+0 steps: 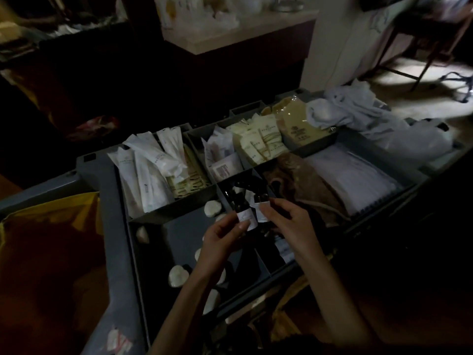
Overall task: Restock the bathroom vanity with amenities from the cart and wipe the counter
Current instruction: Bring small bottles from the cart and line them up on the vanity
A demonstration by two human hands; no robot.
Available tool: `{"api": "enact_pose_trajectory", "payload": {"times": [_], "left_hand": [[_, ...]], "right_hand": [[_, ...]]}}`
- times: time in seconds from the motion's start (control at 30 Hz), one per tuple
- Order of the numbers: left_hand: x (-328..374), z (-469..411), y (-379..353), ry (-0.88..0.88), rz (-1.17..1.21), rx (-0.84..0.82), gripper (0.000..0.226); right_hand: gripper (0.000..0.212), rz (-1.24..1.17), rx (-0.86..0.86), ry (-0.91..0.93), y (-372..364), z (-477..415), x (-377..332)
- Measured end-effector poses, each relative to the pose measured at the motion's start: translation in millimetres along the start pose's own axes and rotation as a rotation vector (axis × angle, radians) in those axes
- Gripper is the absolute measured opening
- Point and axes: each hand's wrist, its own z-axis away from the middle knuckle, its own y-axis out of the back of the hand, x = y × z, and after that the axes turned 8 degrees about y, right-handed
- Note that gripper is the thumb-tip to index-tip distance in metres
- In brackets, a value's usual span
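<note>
Head view: nearest, in the lower middle of the frame, the left hand is curled round a small dark bottle with a pale label, the thumb laid across the label. Just beside it, the right hand holds a second bottle, pinched near its top by the fingertips. Both bottles are held together above the grey cart tray. Round white soaps are scattered loose in the tray's near left compartment.

Directly behind the hands, more dark bottles are stood in a small divided compartment. Further back, long white packets are seen at centre left and cream sachets at centre. White cloths are heaped at the upper right, and a pale counter is seen at the top, well apart from the cart.

The step is judged to be picking out bottles for the vanity. In such dim light the labels should be checked so that the wanted kinds are taken. Each bottle is best gripped round its body, not its cap, kept upright, and lifted clear of the dividers before being carried off. The pair might be gathered into one hand, so that the other is freed for soaps or sachets.
</note>
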Motion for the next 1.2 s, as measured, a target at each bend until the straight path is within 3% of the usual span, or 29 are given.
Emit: {"api": "enact_pose_trajectory", "payload": {"times": [0.23, 0.43, 0.57, 0.7, 0.9, 1.03, 1.2], "left_hand": [[4, 29, -18, -0.012, -0.134, -0.218, 0.036], [11, 64, -38, 0.053, -0.199, -0.454, 0.028], [1, 91, -59, 0.091, -0.234, -0.577, 0.033], [-20, 123, -88, 0.196, -0.347, -0.718, 0.033], [-66, 190, -134, 0.341, -0.469, -1.019, 0.017], [-85, 229, -154, 0.377, -0.565, -1.186, 0.051], [-97, 275, -183, 0.356, -0.577, -1.277, 0.027]], "right_hand": [[0.01, -0.183, 0.218, -0.074, 19, 55, -7], [0.024, -0.366, 0.335, -0.129, 38, 128, -13], [0.014, -0.387, 0.5, -0.125, 41, 181, -11], [0.029, -0.25, 0.585, -0.024, 42, 254, -15], [0.031, -0.188, 0.912, -0.022, 46, 360, -10], [0.032, -0.222, 1.087, -0.047, 49, 418, -9], [0.03, -0.302, 1.394, -0.009, 49, 471, -2]]}}
